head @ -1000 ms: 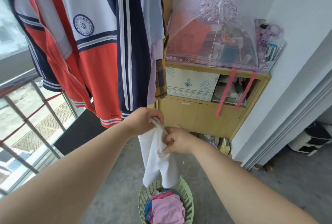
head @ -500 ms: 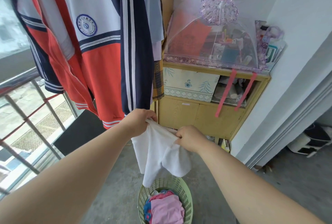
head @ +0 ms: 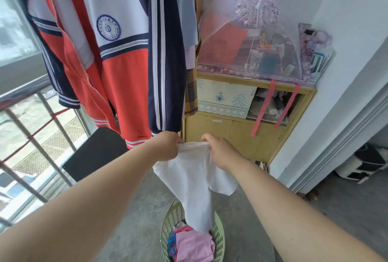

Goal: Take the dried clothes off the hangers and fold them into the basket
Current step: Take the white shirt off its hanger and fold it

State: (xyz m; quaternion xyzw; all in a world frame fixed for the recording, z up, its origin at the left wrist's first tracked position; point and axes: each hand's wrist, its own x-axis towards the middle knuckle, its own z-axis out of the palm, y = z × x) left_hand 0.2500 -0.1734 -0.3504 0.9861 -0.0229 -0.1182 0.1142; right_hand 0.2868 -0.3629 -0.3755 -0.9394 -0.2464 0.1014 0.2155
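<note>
A small white garment [head: 195,179] hangs spread between my two hands over the green basket [head: 219,237] on the floor. My left hand [head: 165,146] grips its top left edge. At the top right edge, my right hand [head: 220,149] pinches the cloth. The garment's lower end dips into the basket, which holds folded pink and blue clothes [head: 191,245]. Above and to the left, a red, white and navy jacket [head: 117,56] still hangs, with other clothes [head: 190,20] behind it.
A wooden cabinet [head: 231,133] stands against the wall ahead, topped by a mesh food cover [head: 256,47]. A metal railing [head: 31,127] and window run along the left. A dark board [head: 94,152] leans by the railing. A doorway frame [head: 340,127] is at the right.
My hands have drawn apart, stretching the white garment's top edge wide. The cloth has opened from a bunched strip into a flat spread.
</note>
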